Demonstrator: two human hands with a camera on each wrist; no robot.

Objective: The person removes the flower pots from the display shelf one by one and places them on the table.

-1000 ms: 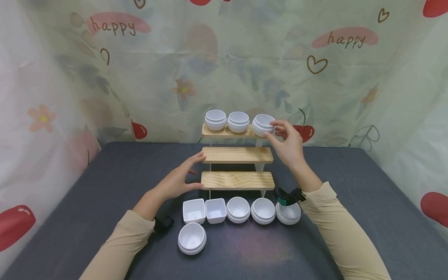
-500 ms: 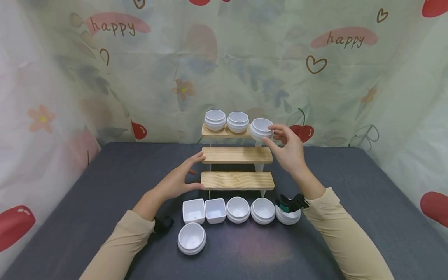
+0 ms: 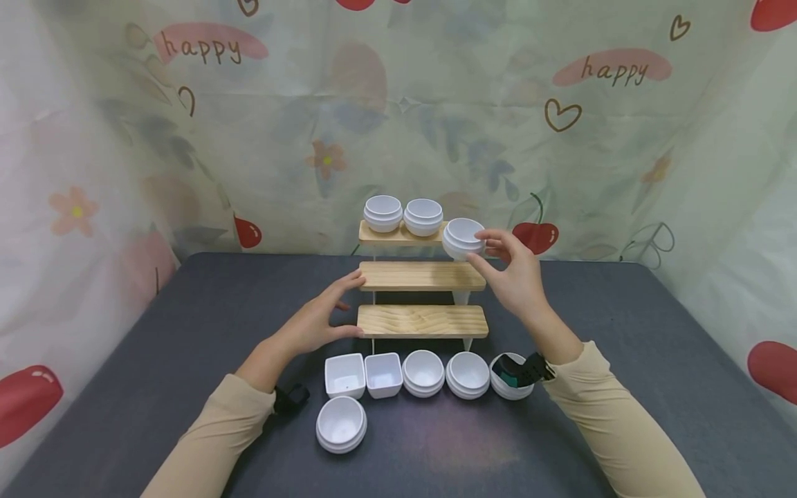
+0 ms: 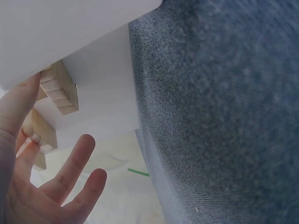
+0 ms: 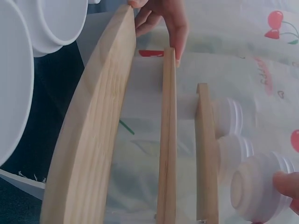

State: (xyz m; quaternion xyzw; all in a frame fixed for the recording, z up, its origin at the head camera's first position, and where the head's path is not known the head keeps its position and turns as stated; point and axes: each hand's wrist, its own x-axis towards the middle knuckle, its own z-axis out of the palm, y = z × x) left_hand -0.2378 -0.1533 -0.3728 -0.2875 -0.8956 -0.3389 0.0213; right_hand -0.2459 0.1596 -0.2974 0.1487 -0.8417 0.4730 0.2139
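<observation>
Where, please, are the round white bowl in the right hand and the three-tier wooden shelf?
round white bowl (image 3: pixel 463 237), head view, on its outer wall.
three-tier wooden shelf (image 3: pixel 423 321), head view, on the lowest plank.

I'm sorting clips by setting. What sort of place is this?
Likely a staged tabletop set, not a real kitchen: a printed "happy" curtain as backdrop, a grey cloth-covered table, and a small wooden tiered shelf.

Seven round white bowls (image 3: pixel 424 372), two square cups (image 3: pixel 345 375), one three-tier wooden shelf (image 3: pixel 423 321).

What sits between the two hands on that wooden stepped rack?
In the head view, the middle wooden shelf and bottom wooden shelf span the gap between the left hand and right hand.
</observation>
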